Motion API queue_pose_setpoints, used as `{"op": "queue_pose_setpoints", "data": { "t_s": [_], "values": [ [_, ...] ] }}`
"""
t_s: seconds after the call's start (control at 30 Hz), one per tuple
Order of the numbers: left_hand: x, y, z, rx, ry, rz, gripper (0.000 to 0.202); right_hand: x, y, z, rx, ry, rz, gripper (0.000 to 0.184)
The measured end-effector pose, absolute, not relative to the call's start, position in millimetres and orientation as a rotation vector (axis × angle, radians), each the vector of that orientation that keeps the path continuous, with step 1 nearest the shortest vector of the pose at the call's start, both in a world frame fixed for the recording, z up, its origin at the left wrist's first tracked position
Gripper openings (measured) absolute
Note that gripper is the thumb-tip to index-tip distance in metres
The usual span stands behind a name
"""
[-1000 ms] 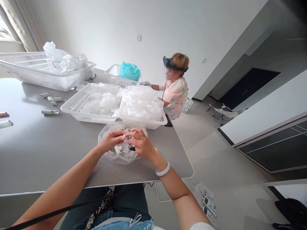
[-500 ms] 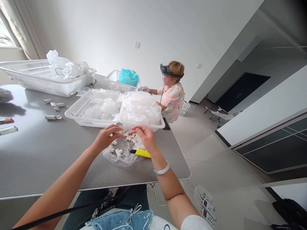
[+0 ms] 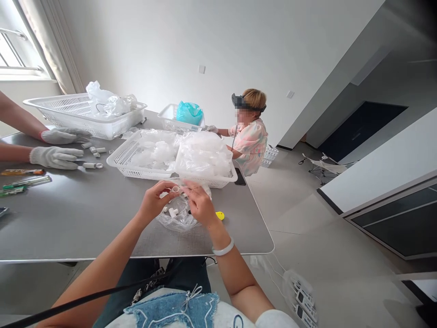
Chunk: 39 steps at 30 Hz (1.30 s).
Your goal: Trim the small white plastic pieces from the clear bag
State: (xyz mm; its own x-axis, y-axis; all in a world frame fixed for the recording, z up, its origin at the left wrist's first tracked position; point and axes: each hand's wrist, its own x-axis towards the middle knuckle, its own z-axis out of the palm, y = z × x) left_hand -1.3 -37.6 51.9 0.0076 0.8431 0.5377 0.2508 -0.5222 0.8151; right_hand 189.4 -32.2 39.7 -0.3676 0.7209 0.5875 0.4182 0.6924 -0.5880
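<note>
My left hand (image 3: 160,197) is closed on a short white plastic pipe piece (image 3: 175,189), whose round open end faces me. Close beside it, my right hand (image 3: 200,202) has its fingers bent together near that end; whatever they pinch is hidden and a little blurred. Beneath both hands, a clear plastic bag (image 3: 179,223) lies spread on the table with white tee pipe fittings (image 3: 173,212) in it. The yellow handle of a cutter knife (image 3: 220,215) pokes out from behind my right hand.
White baskets (image 3: 143,173) with plastic bags stand just beyond my hands. At left are a co-worker's gloved hands (image 3: 56,157), white pipe pieces (image 3: 90,165) and pens (image 3: 29,182). Another person (image 3: 251,136) sits beyond the corner, near a black phone (image 3: 240,177). A basket holds a blue bag (image 3: 189,113).
My view has turned slightly left. The pipe piece in my left hand now points its open end at me, and my right hand covers most of the knife. A co-worker's gloved hands have come in from the left.
</note>
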Motion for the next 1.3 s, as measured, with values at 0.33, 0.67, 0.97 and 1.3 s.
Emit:
{"op": "queue_pose_setpoints", "data": {
  "t_s": [0.33, 0.67, 0.97, 1.3],
  "values": [
    [-7.2, -50.1, 75.6, 2.214, 0.924, 1.633, 0.013, 156.7, -49.8, 51.0, -0.805, -1.241, 1.378, 0.064],
    [2.4, -52.9, 64.6, 1.899, 0.984, 1.603, 0.031, 151.3, -50.5, 61.5, -0.851, -1.023, 1.224, 0.038],
    [-2.4, -54.0, 74.0, 1.334, 1.007, 1.420, 0.039, 146.9, -57.1, 62.0, -0.929, -1.231, 0.907, 0.024],
    [-13.6, -49.1, 68.7, 0.965, 0.878, 1.354, 0.044, 147.1, -45.9, 53.0, -1.021, -1.472, 0.657, 0.032]
  ]
}}
